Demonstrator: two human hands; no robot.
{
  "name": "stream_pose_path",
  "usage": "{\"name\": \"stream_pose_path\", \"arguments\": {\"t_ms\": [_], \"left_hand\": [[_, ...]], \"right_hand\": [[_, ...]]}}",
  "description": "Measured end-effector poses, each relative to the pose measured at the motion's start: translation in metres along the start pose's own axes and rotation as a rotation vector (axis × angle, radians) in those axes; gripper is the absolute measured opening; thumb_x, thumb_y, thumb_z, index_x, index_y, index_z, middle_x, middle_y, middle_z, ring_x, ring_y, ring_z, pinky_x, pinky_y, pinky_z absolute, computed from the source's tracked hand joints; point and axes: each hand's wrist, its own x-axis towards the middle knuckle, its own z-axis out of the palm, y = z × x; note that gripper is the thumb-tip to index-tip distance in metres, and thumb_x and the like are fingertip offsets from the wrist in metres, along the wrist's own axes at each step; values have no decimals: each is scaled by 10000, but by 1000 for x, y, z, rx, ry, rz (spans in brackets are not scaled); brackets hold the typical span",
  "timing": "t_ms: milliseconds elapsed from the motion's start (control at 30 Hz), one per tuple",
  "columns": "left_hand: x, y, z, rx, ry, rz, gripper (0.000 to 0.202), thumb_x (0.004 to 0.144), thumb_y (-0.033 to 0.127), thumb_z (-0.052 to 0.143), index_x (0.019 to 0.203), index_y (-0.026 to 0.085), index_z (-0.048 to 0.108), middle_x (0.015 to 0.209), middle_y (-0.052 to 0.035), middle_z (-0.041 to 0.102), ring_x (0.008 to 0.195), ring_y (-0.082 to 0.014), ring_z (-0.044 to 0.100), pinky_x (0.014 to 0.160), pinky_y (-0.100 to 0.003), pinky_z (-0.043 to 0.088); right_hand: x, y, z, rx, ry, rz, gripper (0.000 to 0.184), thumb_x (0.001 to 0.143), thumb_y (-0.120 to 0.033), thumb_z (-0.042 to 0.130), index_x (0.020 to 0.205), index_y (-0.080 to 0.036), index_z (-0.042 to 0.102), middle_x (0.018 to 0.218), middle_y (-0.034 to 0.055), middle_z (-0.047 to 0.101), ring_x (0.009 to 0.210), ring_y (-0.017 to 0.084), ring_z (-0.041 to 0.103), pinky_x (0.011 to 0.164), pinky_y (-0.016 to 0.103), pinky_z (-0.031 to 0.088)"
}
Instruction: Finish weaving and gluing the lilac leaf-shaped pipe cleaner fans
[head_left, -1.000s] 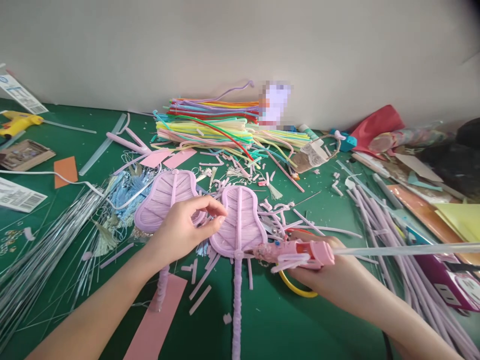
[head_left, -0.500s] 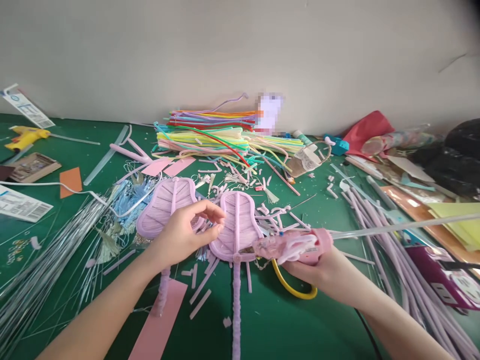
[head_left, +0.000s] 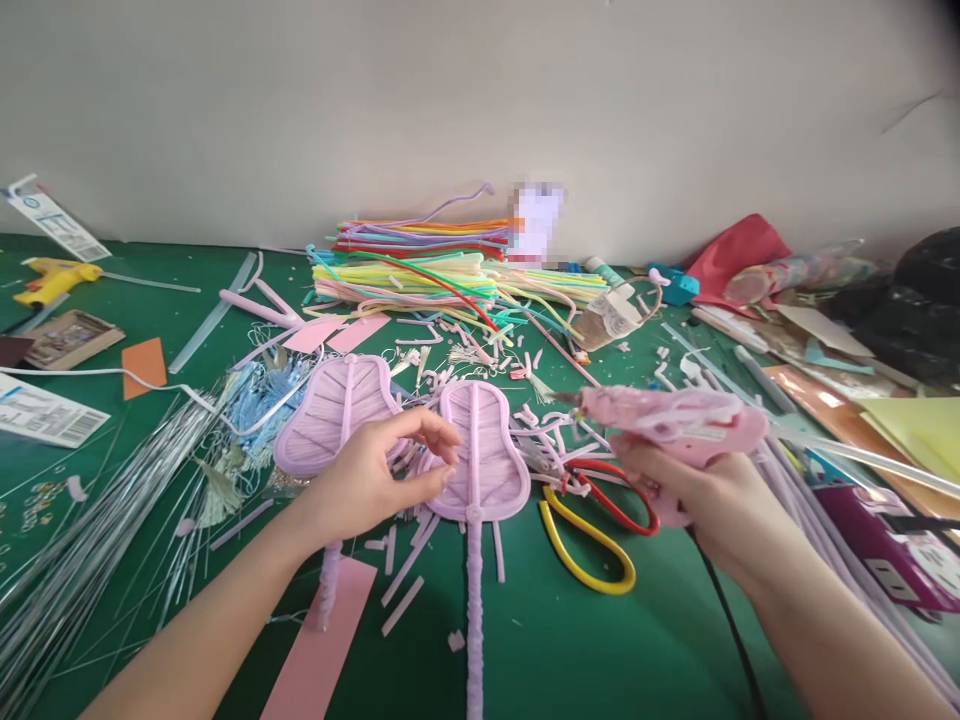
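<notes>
My right hand is wrapped round a pink hot glue gun, raised above the table with its nozzle pointing left. A clear glue stick sticks out of the gun's rear. My left hand hovers at the left edge of a lilac fan, thumb and fingers curved and apart, with nothing visible between them. The fan lies flat, its fuzzy wrapped handle running toward me. A second lilac fan lies to the left, partly hidden by my left hand and wrist.
Scissors with red and yellow handles lie right of the fan among lilac offcuts. Bundled coloured pipe cleaners are at the back. Wires and a yellow glue gun occupy the left. A black cord trails below my right hand.
My right hand has lifted the pink glue gun up and to the right, away from the fan's base, uncovering the scissors' red handle. My left hand has barely moved.
</notes>
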Motion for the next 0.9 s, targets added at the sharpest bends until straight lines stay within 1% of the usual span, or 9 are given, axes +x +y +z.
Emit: {"name": "stream_pose_path", "arguments": {"t_ms": [33,100,200,333,467,567,667,767,900], "left_hand": [[0,1,0,-9,-11,5,164,829,231,642,991,246,616,896,27,658,906,-139,620,857,-280,496],[-1,2,1,-39,-30,15,152,841,241,634,992,246,617,889,24,657,897,-139,621,847,-278,501],[-2,2,2,-114,-56,34,155,851,239,634,1006,247,618,889,21,650,886,-128,617,830,-253,501],[-2,0,2,-210,-78,26,163,860,216,633,1017,254,613,889,29,635,871,-100,608,806,-202,492],[-2,2,3,-205,-91,22,168,866,202,621,1018,268,596,883,44,626,870,-90,601,822,-192,485],[-3,8,5,-86,-110,20,188,868,189,598,1034,273,576,892,48,627,888,-100,598,846,-215,477],[-3,14,9,136,-142,56,198,858,166,580,1033,259,577,904,34,626,877,-117,592,827,-241,468],[-4,18,16,339,-169,175,189,869,142,543,1029,234,586,906,8,626,893,-145,573,828,-277,456],[-7,17,23,512,-162,366,184,912,130,493,1057,194,589,910,-27,646,904,-175,545,836,-324,444]], "right_hand": [[3,1,-3,23,71,37,234,675,-367,726,594,-199,584,470,-40,449,411,93,353,362,233,241],[9,4,-6,50,136,98,316,638,-377,753,527,-197,519,478,-37,432,428,88,350,370,231,236],[13,9,-6,96,113,121,329,615,-377,769,527,-192,512,499,-32,443,446,88,365,377,227,254],[15,14,-3,154,106,130,334,634,-340,759,501,-187,493,499,-28,447,466,89,383,397,225,283],[20,19,-1,184,107,111,337,646,-319,749,497,-187,478,491,-31,447,472,87,382,412,226,291],[26,24,-1,179,97,122,336,641,-324,751,509,-185,475,501,-29,459,475,86,391,410,222,291],[30,28,0,207,88,127,326,623,-317,756,532,-187,471,489,-42,444,463,82,389,401,214,291],[32,31,2,231,76,126,311,612,-309,760,553,-187,480,480,-49,441,449,80,386,390,211,287],[33,32,2,229,58,131,334,628,-327,764,553,-187,471,500,-41,457,454,78,385,388,211,276]]}}
